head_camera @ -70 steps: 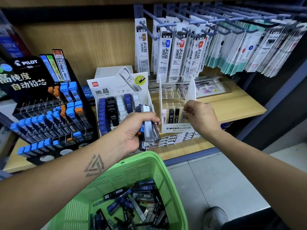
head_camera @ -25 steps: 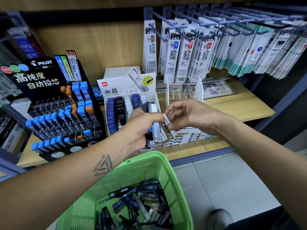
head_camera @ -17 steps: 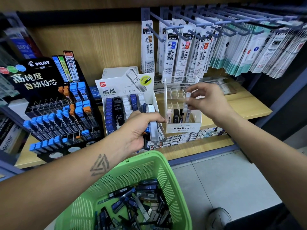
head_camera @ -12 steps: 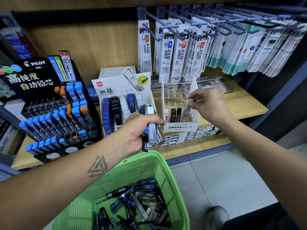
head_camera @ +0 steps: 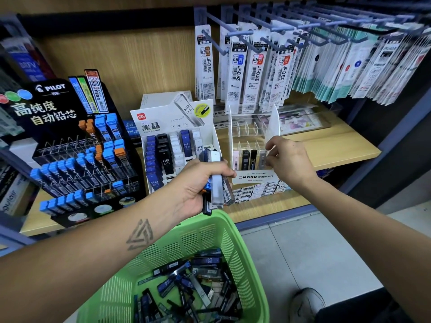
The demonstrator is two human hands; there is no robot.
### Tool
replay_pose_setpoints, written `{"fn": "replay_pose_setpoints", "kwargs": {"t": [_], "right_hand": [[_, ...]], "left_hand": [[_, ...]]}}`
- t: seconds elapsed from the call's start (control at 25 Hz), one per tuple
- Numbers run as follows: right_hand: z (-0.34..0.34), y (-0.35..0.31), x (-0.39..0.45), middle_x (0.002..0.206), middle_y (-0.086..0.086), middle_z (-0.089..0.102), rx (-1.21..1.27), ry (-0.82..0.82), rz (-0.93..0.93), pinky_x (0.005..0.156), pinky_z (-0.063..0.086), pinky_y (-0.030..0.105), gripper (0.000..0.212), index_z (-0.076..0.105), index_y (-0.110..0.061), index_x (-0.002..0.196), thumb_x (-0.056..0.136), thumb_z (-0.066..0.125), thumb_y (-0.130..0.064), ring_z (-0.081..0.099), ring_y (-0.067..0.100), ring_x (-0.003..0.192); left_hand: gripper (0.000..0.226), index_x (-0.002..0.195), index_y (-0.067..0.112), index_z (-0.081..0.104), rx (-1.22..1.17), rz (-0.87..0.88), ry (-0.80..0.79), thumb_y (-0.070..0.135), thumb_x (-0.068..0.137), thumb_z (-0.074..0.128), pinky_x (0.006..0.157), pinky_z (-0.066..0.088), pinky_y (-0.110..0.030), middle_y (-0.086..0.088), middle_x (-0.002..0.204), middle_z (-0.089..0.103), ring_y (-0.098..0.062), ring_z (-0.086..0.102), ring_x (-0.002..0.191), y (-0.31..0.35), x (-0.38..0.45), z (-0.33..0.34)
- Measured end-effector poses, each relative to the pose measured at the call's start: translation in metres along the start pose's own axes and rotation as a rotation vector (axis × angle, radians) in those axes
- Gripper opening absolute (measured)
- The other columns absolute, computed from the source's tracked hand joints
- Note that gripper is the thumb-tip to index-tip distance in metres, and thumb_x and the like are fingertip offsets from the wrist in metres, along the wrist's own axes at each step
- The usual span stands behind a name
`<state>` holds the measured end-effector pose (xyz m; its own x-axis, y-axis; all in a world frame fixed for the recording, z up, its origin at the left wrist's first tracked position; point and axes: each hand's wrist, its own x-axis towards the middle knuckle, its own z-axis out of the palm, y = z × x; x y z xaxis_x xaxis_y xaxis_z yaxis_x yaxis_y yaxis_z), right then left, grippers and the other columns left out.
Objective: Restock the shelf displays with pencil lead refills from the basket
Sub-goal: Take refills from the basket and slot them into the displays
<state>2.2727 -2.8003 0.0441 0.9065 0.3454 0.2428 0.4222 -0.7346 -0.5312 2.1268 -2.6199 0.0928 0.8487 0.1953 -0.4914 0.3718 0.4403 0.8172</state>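
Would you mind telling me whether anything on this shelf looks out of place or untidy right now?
Nothing looks damaged or spilled. The clear MONO display is sparsely filled: a few refills along its front row, the back row bare. The refills in the green basket lie in a loose jumble, and the left hand grips a bunch.

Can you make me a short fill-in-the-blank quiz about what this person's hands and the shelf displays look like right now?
1. The left hand grips a bunch of refill cases above a basket coloured ____.
2. The right hand is at the clear display whose front label reads ____ graph MG.
3. The black display at the far left carries the brand name ____.
4. The cases in the white Deli display are marked HB ____.

Missing words: green; MONO; PILOT; 0.5
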Motion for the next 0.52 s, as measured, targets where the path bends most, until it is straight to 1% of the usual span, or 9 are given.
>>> {"fn": "replay_pose_setpoints", "kwargs": {"t": [0.12,0.16,0.2,0.24,0.28,0.32,0.36,0.4,0.52], "right_hand": [[-0.004,-0.012,0.000,0.082,0.007,0.070,-0.140,0.081,-0.068,0.068,0.058,0.040,0.011,0.063,-0.015,0.094,0.089,0.066,-0.007,0.067,0.028,0.074],[-0.006,-0.022,0.000,0.080,0.006,0.070,-0.079,0.075,-0.087,0.068,0.058,0.040,0.008,0.064,-0.015,0.092,0.089,0.066,-0.008,0.067,0.026,0.072],[-0.009,-0.036,-0.002,0.079,0.008,0.071,0.105,-0.008,-0.063,0.066,0.058,0.040,0.006,0.066,-0.012,0.091,0.089,0.068,-0.007,0.068,0.024,0.069],[-0.012,-0.051,-0.006,0.078,0.013,0.071,0.378,-0.174,-0.006,0.063,0.058,0.039,0.006,0.066,-0.007,0.091,0.088,0.072,-0.007,0.067,0.024,0.064],[-0.016,-0.064,-0.009,0.078,0.019,0.071,0.643,-0.375,0.062,0.058,0.056,0.036,0.013,0.065,-0.002,0.093,0.088,0.074,-0.010,0.066,0.025,0.060],[-0.019,-0.074,-0.013,0.077,0.022,0.069,0.822,-0.559,0.109,0.053,0.052,0.032,0.021,0.062,0.000,0.097,0.088,0.074,-0.015,0.063,0.026,0.057],[-0.023,-0.080,-0.016,0.076,0.022,0.067,0.888,-0.687,0.123,0.049,0.049,0.028,0.027,0.060,-0.001,0.101,0.087,0.073,-0.020,0.061,0.026,0.055],[-0.026,-0.083,-0.018,0.074,0.019,0.065,0.901,-0.762,0.122,0.046,0.046,0.027,0.031,0.058,-0.003,0.104,0.085,0.073,-0.022,0.060,0.026,0.053],[-0.031,-0.089,-0.020,0.071,0.013,0.065,0.826,-0.833,0.069,0.045,0.045,0.026,0.039,0.055,-0.005,0.107,0.078,0.079,-0.015,0.060,0.025,0.054]], "left_hand": [[0.016,0.084,0.007,0.067,0.026,-0.001,-0.011,-0.009,0.079,0.067,0.050,0.054,-0.030,-0.013,0.072,0.065,-0.019,0.062,0.051,0.001,-0.001,-0.001],[0.014,0.081,0.007,0.067,0.033,-0.002,-0.005,-0.008,0.079,0.067,0.051,0.054,-0.030,-0.012,0.069,0.064,-0.019,0.062,0.050,0.001,0.000,-0.001],[0.012,0.079,0.006,0.067,0.041,-0.003,0.007,-0.006,0.079,0.068,0.053,0.054,-0.030,-0.011,0.067,0.064,-0.019,0.061,0.051,0.002,0.001,-0.001],[0.010,0.078,0.006,0.067,0.046,0.001,0.022,-0.004,0.078,0.069,0.057,0.054,-0.029,-0.010,0.066,0.064,-0.018,0.060,0.051,0.002,0.003,-0.001],[0.007,0.079,0.005,0.068,0.044,0.006,0.035,-0.002,0.077,0.070,0.062,0.052,-0.031,-0.010,0.067,0.064,-0.020,0.061,0.054,0.002,0.004,-0.002],[0.007,0.083,0.003,0.070,0.038,0.009,0.041,0.000,0.076,0.071,0.067,0.052,-0.034,-0.013,0.071,0.066,-0.022,0.062,0.058,0.002,0.004,-0.001],[0.014,0.090,0.001,0.070,0.029,0.010,0.044,0.001,0.075,0.072,0.071,0.052,-0.036,-0.016,0.076,0.067,-0.024,0.063,0.062,0.003,0.003,-0.001],[0.022,0.096,-0.001,0.070,0.017,0.011,0.055,0.002,0.074,0.072,0.069,0.053,-0.036,-0.017,0.078,0.067,-0.025,0.064,0.064,0.003,0.003,-0.001],[0.052,0.113,-0.004,0.063,0.005,0.043,0.128,0.007,0.065,0.081,0.050,0.051,-0.029,-0.019,0.084,0.069,-0.024,0.064,0.062,0.004,0.003,-0.004]]}}
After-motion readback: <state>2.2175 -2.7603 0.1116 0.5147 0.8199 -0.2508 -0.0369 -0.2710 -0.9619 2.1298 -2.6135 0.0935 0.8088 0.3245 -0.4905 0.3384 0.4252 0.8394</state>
